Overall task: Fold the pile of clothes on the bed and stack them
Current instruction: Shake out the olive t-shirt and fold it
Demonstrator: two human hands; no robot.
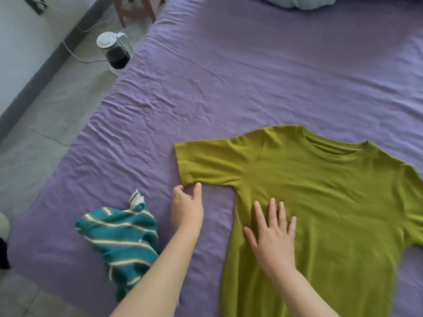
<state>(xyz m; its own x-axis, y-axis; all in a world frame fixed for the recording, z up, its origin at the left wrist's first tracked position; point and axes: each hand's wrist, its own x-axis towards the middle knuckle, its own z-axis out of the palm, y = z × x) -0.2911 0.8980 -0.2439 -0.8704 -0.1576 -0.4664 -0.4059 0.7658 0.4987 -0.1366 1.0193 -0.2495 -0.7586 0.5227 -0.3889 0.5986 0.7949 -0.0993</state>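
An olive-green T-shirt (pixel 320 197) lies spread flat, front up, on the purple bed sheet (pixel 229 76), neck towards the far side. My left hand (pixel 186 204) is at the lower corner of the shirt's left sleeve, thumb and fingers apart right by the hem; whether it pinches the cloth cannot be told. My right hand (pixel 273 232) lies flat on the shirt's chest near the armpit, fingers spread and straight. A crumpled teal garment with white stripes (pixel 121 239) sits at the near left edge of the bed.
The bed's left edge runs diagonally beside a grey tiled floor. On the floor stand a white appliance with a dark tank (pixel 115 52), its cable, and wooden chair legs (pixel 137 10). A pale pillow (pixel 295 1) lies at the far end.
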